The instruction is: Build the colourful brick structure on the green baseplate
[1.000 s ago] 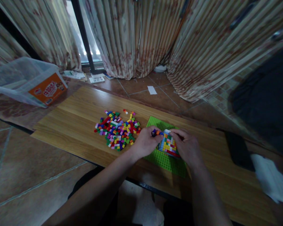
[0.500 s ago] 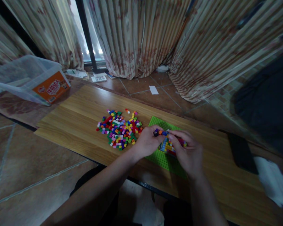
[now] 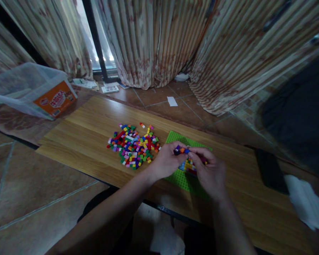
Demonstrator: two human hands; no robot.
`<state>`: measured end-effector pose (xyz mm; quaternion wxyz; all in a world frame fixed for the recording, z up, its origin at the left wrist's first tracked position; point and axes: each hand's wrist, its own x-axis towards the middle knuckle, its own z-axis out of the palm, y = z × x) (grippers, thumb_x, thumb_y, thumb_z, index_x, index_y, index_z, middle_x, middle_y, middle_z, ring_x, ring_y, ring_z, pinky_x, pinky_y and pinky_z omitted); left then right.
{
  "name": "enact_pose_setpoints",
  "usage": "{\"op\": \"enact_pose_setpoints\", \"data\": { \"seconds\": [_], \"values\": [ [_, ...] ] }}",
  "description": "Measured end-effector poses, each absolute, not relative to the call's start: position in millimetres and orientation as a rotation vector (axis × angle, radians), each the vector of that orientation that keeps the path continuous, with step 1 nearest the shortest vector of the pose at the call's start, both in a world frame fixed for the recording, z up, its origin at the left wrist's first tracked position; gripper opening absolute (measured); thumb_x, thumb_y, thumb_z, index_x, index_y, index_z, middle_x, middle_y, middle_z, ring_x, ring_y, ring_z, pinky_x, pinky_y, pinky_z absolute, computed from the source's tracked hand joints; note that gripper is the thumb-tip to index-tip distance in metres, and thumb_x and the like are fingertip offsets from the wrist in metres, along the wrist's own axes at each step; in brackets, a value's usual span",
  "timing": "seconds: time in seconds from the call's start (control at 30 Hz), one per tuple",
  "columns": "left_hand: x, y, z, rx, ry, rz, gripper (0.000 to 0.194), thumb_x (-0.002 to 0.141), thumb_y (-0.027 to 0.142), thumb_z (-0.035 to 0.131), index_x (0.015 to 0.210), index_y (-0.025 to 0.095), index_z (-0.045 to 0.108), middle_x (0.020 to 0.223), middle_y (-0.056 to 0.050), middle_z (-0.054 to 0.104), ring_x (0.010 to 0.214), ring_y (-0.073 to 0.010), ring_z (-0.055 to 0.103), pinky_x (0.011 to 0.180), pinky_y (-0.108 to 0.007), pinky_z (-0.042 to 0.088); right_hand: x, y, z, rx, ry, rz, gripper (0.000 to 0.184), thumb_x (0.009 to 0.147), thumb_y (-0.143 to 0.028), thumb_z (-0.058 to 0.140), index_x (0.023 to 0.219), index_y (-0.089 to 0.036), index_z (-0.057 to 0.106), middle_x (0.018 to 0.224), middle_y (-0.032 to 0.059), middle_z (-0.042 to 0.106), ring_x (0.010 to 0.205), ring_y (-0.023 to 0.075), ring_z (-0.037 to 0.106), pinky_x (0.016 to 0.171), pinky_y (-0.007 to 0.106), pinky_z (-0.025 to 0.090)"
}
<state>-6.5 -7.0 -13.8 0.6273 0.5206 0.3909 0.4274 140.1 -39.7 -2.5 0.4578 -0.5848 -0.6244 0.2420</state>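
You've moved your right hand (image 3: pixel 212 171) to the 3 o'clock end of the brick strip (image 3: pixel 182 150) — grip unclear — while your left hand (image 3: pixel 165 161) pinches it.

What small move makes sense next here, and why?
Probably press the blue brick home with the right hand: its fingertips are at that end of the little row, while the left hand grips the other, above the green baseplate.

A clear bin (image 3: pixel 29 90) (orange label) sits near curtains (image 3: pixel 149 46).
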Motion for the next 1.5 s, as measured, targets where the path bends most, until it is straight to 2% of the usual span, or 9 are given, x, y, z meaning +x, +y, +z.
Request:
{"op": "enact_pose_setpoints", "data": {
  "seconds": [0.23,0.47,0.63,0.97,1.17,1.5],
  "values": [
    [-10,-4,-14,1.213,1.032,0.933,0.008,0.078,0.018,0.064,0.085,0.015,0.062,0.068,0.004,0.055,0.062,-0.0089,0.049,0.062,-0.022,0.04,175,-32,-7,-1.638,-1.497,0.344,0.019,0.085,-0.039,0.062,0.087,-0.022,0.07,0.089,0.0049,0.071,0.079,0.0206,0.065,0.076,0.037,0.051],
    [-10,0,-21,1.269,1.129,0.921,0.013,0.08,0.02,0.059,0.092,0.015,0.063,0.067,0.004,0.056,0.063,-0.0102,0.051,0.062,-0.023,0.04,180,-24,-16,-1.732,-1.659,0.27,0.024,0.087,-0.041,0.055,0.087,-0.022,0.07,0.092,0.0072,0.071,0.088,0.0249,0.064,0.082,0.041,0.048],
    [-9,2,-27,1.27,1.16,0.912,0.022,0.081,0.023,0.059,0.101,0.015,0.063,0.071,0.002,0.06,0.068,-0.0127,0.057,0.063,-0.024,0.042,173,-21,-14,-1.751,-1.685,0.31,0.024,0.086,-0.04,0.055,0.087,-0.022,0.07,0.091,0.0068,0.072,0.088,0.0247,0.064,0.083,0.04,0.047],
    [-11,2,-28,1.297,1.176,0.868,0.023,0.082,0.023,0.059,0.103,0.015,0.063,0.072,0.001,0.062,0.068,-0.0131,0.058,0.062,-0.024,0.043,176,-19,-18,-1.704,-1.546,0.516,0.022,0.08,-0.041,0.063,0.082,-0.022,0.073,0.084,0.0045,0.073,0.077,0.0212,0.064,0.074,0.035,0.049],
    [-8,0,-23,1.218,1.106,0.868,0.022,0.082,0.019,0.058,0.104,0.016,0.062,0.074,0.001,0.062,0.067,-0.0124,0.059,0.062,-0.023,0.044,180,-13,-21,-1.717,-1.382,0.71,0.024,0.073,-0.043,0.069,0.082,-0.021,0.075,0.082,0.0051,0.074,0.073,0.0214,0.065,0.07,0.036,0.05],
    [-7,-2,-19,1.121,1.082,0.851,0.022,0.083,0.014,0.055,0.105,0.017,0.059,0.078,-0.001,0.065,0.07,-0.0133,0.062,0.062,-0.024,0.046,178,-11,-19,-1.697,-1.424,0.683,0.021,0.073,-0.04,0.068,0.08,-0.022,0.076,0.08,0.0048,0.074,0.071,0.0212,0.065,0.071,0.036,0.05]
  ]
}}
